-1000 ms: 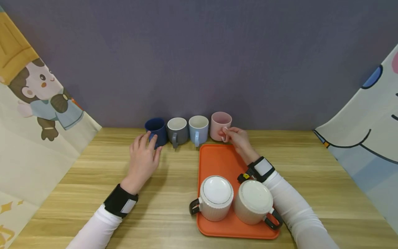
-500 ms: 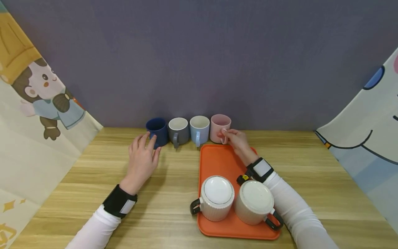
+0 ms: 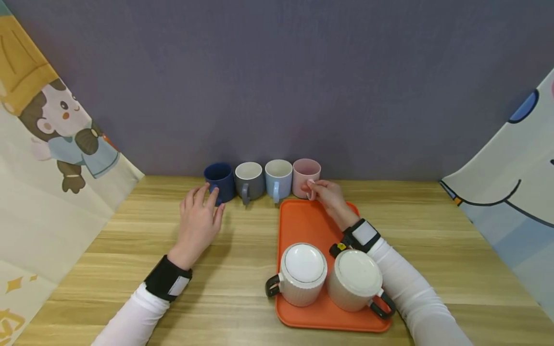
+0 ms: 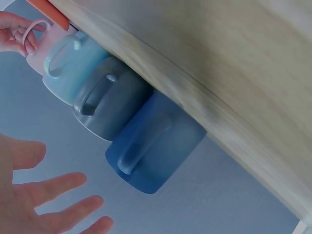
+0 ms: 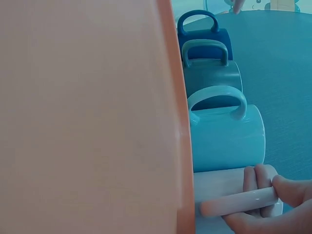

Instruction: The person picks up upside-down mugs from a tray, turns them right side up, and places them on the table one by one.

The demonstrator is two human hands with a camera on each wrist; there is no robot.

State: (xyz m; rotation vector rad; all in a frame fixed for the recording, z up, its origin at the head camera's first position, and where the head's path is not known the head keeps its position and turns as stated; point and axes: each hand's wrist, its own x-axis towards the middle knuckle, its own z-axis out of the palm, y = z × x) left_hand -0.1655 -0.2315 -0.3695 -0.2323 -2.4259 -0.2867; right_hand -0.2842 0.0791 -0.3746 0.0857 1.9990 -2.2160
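Note:
Four mugs stand upright side by side along the grey wall: navy (image 3: pixel 219 179), grey (image 3: pixel 250 181), light blue (image 3: pixel 279 179) and pink (image 3: pixel 303 175). My right hand (image 3: pixel 331 197) pinches the pink mug's handle (image 5: pixel 243 201) between thumb and fingers. The pink mug is close beside the light blue one. My left hand (image 3: pixel 196 226) is spread in front of the navy mug. In the left wrist view, a gap shows between its fingers (image 4: pixel 63 183) and the navy mug (image 4: pixel 156 146).
An orange tray (image 3: pixel 303 223) lies just in front of the light blue and pink mugs. Two ribbed whitish mugs with black handles, a left one (image 3: pixel 303 276) and a right one (image 3: pixel 356 281), stand upside down on it. The right forearm passes over the tray's right side.
The pink mug has come slightly down and left to line up with the row, my right hand holding its handle throughout. My left hand has barely moved.

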